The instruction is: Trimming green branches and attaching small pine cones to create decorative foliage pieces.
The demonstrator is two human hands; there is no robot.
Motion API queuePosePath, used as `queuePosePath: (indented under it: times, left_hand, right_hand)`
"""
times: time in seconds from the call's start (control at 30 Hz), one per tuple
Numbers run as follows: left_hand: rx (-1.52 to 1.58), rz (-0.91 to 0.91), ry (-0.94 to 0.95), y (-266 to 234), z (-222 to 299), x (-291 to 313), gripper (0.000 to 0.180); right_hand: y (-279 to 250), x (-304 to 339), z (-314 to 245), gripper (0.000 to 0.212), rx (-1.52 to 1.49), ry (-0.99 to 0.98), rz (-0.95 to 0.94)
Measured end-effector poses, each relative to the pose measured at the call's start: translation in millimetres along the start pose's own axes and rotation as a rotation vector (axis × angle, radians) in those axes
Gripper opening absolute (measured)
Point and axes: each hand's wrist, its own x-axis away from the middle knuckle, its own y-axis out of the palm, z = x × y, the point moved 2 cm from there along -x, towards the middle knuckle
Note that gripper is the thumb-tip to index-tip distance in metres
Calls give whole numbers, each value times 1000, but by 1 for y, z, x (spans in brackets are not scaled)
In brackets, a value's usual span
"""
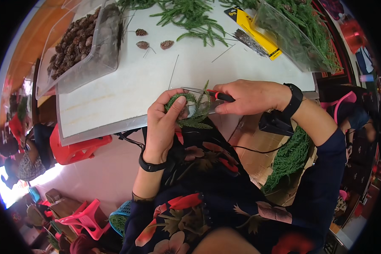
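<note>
My left hand [160, 116] is closed around a small curled green artificial fir sprig [199, 111], pinching it between thumb and fingers above the table's near edge. My right hand [252, 97] grips pliers [222, 97] with red-and-black handles. Their slim metal jaws reach left across the sprig to the left fingertips; what exactly they touch is too small to tell. Just beyond my hands, a thin wire [174, 72] lies on the white table [114, 99]. Farther off are a few loose pine cones [167, 44], some with wire on them.
A clear bin of pine cones [74, 44] stands at the far left. Green sprigs [186, 21] lie at the back, beside a yellow-and-black packet [258, 36] with wires on it. Another clear bin [288, 46] holds greenery. Below right sits a cardboard box with greenery [290, 158].
</note>
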Motion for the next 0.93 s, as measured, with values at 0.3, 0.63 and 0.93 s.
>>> queuePosePath:
  times: [0.3, 0.63, 0.93]
  left_hand:
    - [-33, -17, -8, 2, 4, -3, 22]
    - [-41, -39, -33, 0, 2, -1, 22]
    - [-35, -60, -59, 1, 3, 0, 22]
  right_hand:
    - [4, 0, 13, 43, -155, -28, -97]
    - [8, 4, 11, 41, -162, -57, -120]
    - [10, 4, 13, 46, -129, -89, -51]
